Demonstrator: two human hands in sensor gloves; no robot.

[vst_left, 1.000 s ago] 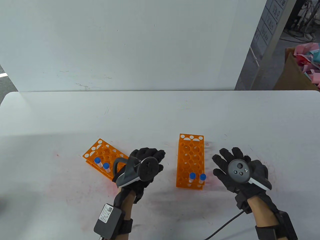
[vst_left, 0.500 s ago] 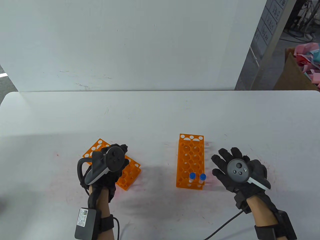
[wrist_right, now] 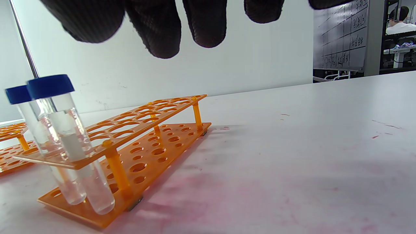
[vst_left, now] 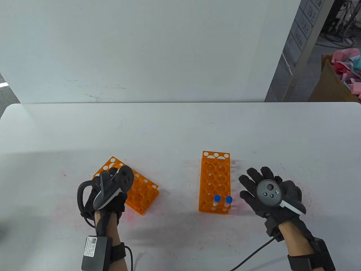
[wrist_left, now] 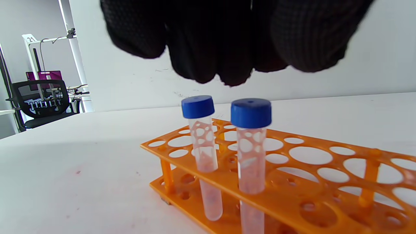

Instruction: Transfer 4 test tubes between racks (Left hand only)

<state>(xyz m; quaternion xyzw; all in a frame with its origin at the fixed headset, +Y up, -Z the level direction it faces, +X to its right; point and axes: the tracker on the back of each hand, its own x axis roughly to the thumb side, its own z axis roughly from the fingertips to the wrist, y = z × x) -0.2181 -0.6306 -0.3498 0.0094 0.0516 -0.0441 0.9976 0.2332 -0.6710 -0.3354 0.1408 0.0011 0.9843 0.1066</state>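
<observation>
Two orange racks stand on the white table. The left rack (vst_left: pixel 142 190) lies at an angle and holds two blue-capped tubes (wrist_left: pixel 197 107) (wrist_left: pixel 251 113) at its near left end. My left hand (vst_left: pixel 111 176) hovers over that end and hides the tubes in the table view. In the left wrist view its fingers (wrist_left: pixel 227 42) hang just above the caps, apart from them, holding nothing. The right rack (vst_left: pixel 214 175) holds two blue-capped tubes (vst_left: pixel 216 198) (vst_left: pixel 228 200) at its near end. My right hand (vst_left: pixel 258 180) lies flat and spread beside it.
A white wall panel (vst_left: pixel 141 50) stands behind the table's far edge. A cardboard box with coloured paper (vst_left: pixel 341 76) sits off the table at the back right. A cable (vst_left: pixel 253 254) runs from my right wrist.
My left hand has moved left from between the racks to above the near left end of the left rack, covering its two tubes in the table view. My right hand has stayed put.
</observation>
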